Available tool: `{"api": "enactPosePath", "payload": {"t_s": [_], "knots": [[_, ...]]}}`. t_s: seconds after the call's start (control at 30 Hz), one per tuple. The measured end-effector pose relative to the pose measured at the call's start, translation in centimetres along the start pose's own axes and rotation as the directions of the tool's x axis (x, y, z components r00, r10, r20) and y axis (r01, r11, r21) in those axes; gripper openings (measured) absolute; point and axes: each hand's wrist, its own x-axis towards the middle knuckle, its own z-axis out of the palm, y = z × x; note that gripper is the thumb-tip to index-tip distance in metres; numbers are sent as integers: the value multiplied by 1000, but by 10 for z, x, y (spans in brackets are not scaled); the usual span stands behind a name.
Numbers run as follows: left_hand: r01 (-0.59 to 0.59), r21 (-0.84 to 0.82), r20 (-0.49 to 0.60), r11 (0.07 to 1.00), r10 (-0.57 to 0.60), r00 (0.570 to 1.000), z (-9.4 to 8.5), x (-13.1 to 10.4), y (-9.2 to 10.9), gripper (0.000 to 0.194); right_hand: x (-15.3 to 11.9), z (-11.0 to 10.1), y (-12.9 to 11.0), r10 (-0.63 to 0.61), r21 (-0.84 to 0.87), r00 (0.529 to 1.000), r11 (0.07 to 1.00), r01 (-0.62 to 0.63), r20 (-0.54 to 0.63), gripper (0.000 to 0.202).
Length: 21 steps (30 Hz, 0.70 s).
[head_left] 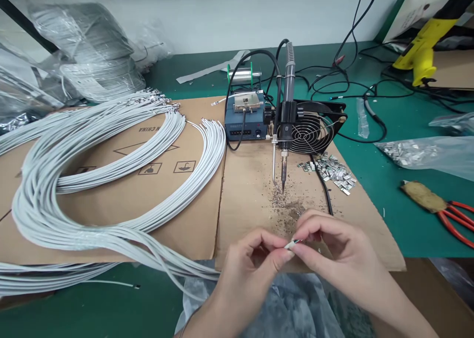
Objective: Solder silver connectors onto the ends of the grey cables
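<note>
Between my two hands is the stripped end of a white cable (291,244), with small coloured wires showing at its tip. My left hand (255,264) pinches the cable's sheath between thumb and forefinger. From the other side, my right hand (333,254) closes thumb and forefinger on the wire ends. Just beyond them a soldering iron (288,111) hangs tip down in a stand, above dark solder specks on the cardboard (244,200). To its right lies a pile of small metal connectors (335,172).
Bundles of white cables (40,195) cover the left side. A blue soldering controller (244,123), a solder spool (244,75) and a black fan (314,131) stand behind. On the right are red-handled pliers (444,209), a bag of connectors (425,153) and a yellow tool (425,47).
</note>
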Motion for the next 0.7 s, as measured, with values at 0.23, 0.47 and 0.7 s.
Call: {"api": "enactPosePath", "payload": {"t_s": [0.23,0.47,0.7], "knots": [[73,-83,26,994,-71,997,2,2,3,13,1,6,3,-55,191,998,980,62,-41,14],[79,-146,21,986,-76,997,2,5,0,15,4,10,6,-60,127,997,990,66,-50,11],[81,-79,25,994,-80,997,2,3,0,12,8,-10,-2,10,-92,994,996,0,105,9]]}}
